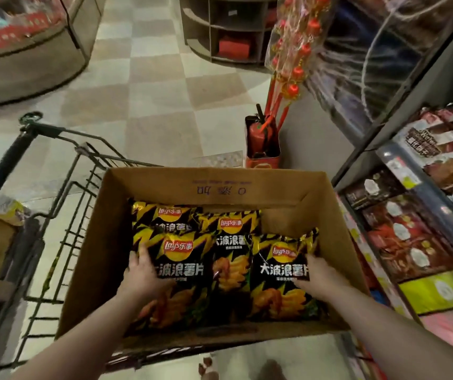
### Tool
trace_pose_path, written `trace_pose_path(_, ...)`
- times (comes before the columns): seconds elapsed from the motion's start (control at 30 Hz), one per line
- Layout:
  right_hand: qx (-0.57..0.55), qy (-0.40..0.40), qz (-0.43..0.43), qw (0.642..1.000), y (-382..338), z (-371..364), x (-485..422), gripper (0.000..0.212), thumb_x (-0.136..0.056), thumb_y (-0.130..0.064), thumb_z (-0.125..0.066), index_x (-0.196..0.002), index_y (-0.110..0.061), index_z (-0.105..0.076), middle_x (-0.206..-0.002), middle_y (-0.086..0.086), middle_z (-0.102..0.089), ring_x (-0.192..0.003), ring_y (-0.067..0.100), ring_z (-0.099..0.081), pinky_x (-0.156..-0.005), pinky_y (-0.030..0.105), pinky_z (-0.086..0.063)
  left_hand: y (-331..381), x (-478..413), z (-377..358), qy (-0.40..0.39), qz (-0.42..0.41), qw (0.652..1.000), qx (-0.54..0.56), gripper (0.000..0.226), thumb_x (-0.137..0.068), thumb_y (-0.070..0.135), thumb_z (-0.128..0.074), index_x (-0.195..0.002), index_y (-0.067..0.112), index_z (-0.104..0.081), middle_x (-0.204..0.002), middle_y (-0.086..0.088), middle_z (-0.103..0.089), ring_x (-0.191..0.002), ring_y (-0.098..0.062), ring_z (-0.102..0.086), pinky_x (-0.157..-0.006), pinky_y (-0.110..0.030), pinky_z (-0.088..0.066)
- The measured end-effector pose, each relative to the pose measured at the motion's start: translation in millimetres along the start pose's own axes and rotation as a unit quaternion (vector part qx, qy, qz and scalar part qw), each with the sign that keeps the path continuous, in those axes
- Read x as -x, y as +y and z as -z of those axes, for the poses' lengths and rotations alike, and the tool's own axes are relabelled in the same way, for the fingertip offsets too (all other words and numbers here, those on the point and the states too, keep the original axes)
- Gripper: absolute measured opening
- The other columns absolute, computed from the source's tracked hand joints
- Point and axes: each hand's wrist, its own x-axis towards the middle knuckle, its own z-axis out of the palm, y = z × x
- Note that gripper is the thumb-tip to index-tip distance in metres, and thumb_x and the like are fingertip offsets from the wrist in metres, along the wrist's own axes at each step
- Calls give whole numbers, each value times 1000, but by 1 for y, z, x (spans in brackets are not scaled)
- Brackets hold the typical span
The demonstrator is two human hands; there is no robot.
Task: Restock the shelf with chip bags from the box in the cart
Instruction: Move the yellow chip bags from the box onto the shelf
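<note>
Chip bags (221, 259) lay in an open cardboard box (217, 185) that sat in a wire cart (55, 204). They were black and yellow, four that I could count, overlapping one another toward the box's near and left sides, while the far right corner of the box floor showed bare cardboard.

The left hand (144, 275) was spread flat on the left bag (177, 270), fingers splayed over its left edge and thumb across the printed front; it pressed on the bag, but whether it had truly gripped it I could not tell. The right hand (319, 275) lay against the right edge of the right bag (282, 272), fingers curled along that side; again I could not tell whether it had closed on the bag. Both forearms reached in over the box's near wall.

Just to the right of the cart stood the shelf (422, 187), its tiers filled with boxed and bagged snacks. Beyond the box, on the checkered floor (162, 105), a red fire extinguisher (261, 135) stood in a holder beside the shelf's end, with a string of red ornaments (299, 50) hanging above it.
</note>
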Motion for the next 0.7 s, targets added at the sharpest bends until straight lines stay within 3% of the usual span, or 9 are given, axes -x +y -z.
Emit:
trace_pose_path(0.07, -63, -2, -23, 998, 6, -6, -6, 67, -76, -37, -70, -133, -19, -38, -130, 6, -51, -117, 26, -52, -95, 38, -45, -6, -10, -3, -9, 31, 995, 99, 127, -66, 31, -84, -150, 18, 12, -155, -20, -15, -138, -39, -26, -111, -50, -28)
trace_pose_path(0.17, -147, -7, -54, 988, 14, -13, -18, 72, -74, -29, -75, -134, -12, -37, -132, 10, -51, -121, 27, -50, -92, 30, -41, -12, -19, -10, -10, 54, 986, 160, 126, -63, 23, -86, -151, 16, 3, -150, -22, -26, -134, -40, -32, -109, -52, -30)
trace_pose_path(0.27, -231, -11, -87, 969, 24, -21, -33, 73, -71, -17, -79, -132, -8, -39, -132, 12, -54, -120, 28, -51, -86, 27, -39, -12, -22, -17, 26, 85, 978, 190, 129, -62, 18, -87, -151, 21, 5, -150, -25, -21, -134, -43, -29, -107, -53, -30)
trace_pose_path(0.47, -304, -59, -123, 943, 34, -31, -51, 86, -73, -19, -79, -142, -11, -28, -140, 12, -45, -127, 30, -44, -99, 35, -38, -26, -28, -23, -4, 102, 963, 248, 137, -61, 21, -88, -147, 32, 18, -155, -21, -16, -139, -41, -23, -111, -53, -25)
trace_pose_path(0.7, -375, -89, -122, 915, 39, -35, -58, 98, -70, -16, -80, -146, -18, -19, -144, 8, -42, -131, 30, -40, -104, 42, -35, -35, -28, -24, 13, 117, 966, 229, 130, -59, 24, -88, -151, 27, 5, -154, -20, -11, -140, -40, -16, -112, -54, -21)
